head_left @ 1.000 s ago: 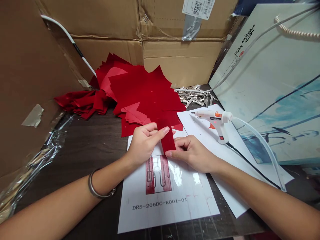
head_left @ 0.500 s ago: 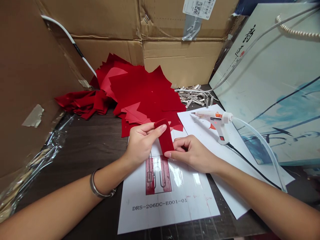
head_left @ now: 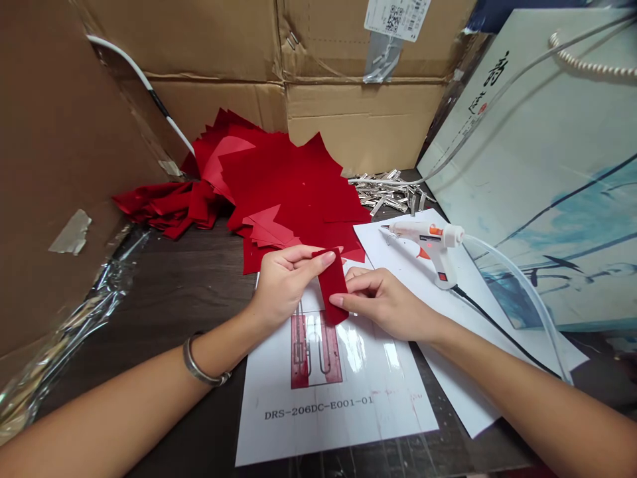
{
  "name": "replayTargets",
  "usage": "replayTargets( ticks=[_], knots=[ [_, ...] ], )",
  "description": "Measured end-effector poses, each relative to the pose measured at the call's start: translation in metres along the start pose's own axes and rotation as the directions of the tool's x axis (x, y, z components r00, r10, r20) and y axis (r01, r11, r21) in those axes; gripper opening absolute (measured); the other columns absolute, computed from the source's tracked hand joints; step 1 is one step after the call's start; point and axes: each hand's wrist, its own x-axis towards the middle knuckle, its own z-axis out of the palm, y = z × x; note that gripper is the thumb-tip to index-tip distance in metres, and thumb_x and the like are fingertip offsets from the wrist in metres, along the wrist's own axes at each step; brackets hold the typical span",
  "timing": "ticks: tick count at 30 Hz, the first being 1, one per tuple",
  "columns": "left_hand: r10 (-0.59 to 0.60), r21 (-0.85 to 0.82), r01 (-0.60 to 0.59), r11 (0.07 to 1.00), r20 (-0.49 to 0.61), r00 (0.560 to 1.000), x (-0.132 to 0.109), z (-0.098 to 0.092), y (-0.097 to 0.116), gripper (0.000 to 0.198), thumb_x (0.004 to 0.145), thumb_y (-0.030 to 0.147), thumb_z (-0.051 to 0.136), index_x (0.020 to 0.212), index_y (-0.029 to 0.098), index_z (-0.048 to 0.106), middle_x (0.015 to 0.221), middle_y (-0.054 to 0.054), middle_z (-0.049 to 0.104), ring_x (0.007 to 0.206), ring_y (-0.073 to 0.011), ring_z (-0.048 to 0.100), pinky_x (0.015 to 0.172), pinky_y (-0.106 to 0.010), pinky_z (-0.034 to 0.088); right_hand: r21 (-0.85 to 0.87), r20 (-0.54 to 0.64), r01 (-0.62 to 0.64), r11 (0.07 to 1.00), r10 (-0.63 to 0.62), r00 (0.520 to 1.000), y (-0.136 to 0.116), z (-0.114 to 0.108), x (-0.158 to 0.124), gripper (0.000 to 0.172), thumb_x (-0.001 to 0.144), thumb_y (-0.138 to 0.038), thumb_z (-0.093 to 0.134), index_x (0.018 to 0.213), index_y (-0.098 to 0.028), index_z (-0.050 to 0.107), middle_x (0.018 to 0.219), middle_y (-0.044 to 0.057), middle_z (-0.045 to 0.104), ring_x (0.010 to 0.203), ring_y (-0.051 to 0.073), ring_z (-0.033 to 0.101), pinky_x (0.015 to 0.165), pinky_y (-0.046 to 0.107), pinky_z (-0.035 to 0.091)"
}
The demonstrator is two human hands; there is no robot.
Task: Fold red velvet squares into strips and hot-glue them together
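Note:
A narrow folded strip of red velvet fabric [head_left: 332,282] is held above a printed sheet [head_left: 338,431]. My left hand [head_left: 286,279] pinches its upper end, thumb in front and fingers behind. Lower down, my right hand [head_left: 381,302] grips the strip's right edge with thumb and fingers. Below the strip, the sheet shows a picture of a red piece with line drawings and the text "DRS-206DC-E001-01". Just beyond my hands lies a pile of flat red fabric pieces [head_left: 293,179], some with a paler pink side up.
A white glue gun [head_left: 432,245] rests on white paper [head_left: 468,345] at the right, its cord trailing right. Metal clips [head_left: 391,192] lie heaped at the back. Folded red strips [head_left: 169,204] sit at the left. Cardboard [head_left: 358,126] and a gift bag [head_left: 542,172] wall the table.
The red strip has shifted slightly down and stands a little straighter. My right thumb has moved up from the strip's lower corner onto its front face.

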Motion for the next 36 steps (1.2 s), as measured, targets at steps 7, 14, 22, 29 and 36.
replayTargets(
  ticks=[7,14,22,29,36],
  knots=[
    [0.070,-0.132,-0.107,0.985,-0.263,0.962,0.011,-0.005,-0.004,0.021,0.086,0.032,0.067,0.100,0.018,0.071,0.100,-0.007,0.075,0.098,-0.0201,0.070,0.079,-0.028,0.057,0.113,-0.018,-0.048,0.992,0.051,0.999,0.002,-0.001,-0.002,0.031,0.087,-0.040,0.062,0.067,-0.015,0.064,0.067,0.000,0.055,0.065,0.012,0.046,0.063,0.028,0.035],
    [-0.086,0.006,0.086,0.996,0.103,0.991,-0.001,0.000,0.001,0.025,0.084,0.040,0.067,0.078,0.016,0.070,0.070,-0.003,0.069,0.063,-0.0135,0.063,0.059,-0.024,0.050,0.164,0.020,-0.065,0.984,0.062,0.998,0.001,0.000,-0.003,0.032,0.086,-0.035,0.063,0.062,-0.016,0.056,0.056,-0.005,0.043,0.052,0.007,0.036,0.050,0.023,0.027],
    [-0.062,0.110,0.061,0.992,0.009,0.998,-0.004,0.001,0.002,0.027,0.081,0.035,0.070,0.065,0.016,0.061,0.057,0.002,0.057,0.054,-0.0113,0.056,0.058,-0.025,0.048,0.069,-0.031,-0.165,0.984,0.167,0.985,-0.005,0.007,-0.005,0.021,0.079,-0.031,0.069,0.067,-0.016,0.060,0.055,-0.006,0.047,0.045,0.005,0.030,0.043,0.022,0.022],
    [-0.105,-0.079,0.104,0.991,-0.014,0.994,0.001,0.002,0.002,0.024,0.086,0.037,0.065,0.078,0.018,0.054,0.068,0.000,0.068,0.056,-0.0139,0.065,0.053,-0.024,0.054,-0.239,-0.448,-0.255,0.937,0.127,0.885,-0.009,0.002,-0.048,0.039,0.081,-0.049,0.066,0.113,-0.027,0.064,0.076,-0.002,0.061,0.051,0.009,0.039,0.050,0.025,0.035],
    [-0.170,0.091,0.157,0.983,0.162,0.972,-0.008,0.002,0.008,0.026,0.087,0.043,0.063,0.098,0.020,0.056,0.063,0.000,0.070,0.041,-0.0128,0.060,0.036,-0.019,0.042,-0.158,-0.458,-0.239,0.958,0.144,0.877,-0.014,-0.011,-0.059,0.040,0.083,-0.054,0.062,0.107,-0.023,0.066,0.055,-0.004,0.046,0.049,0.011,0.040,0.047,0.026,0.033]
  ],
)
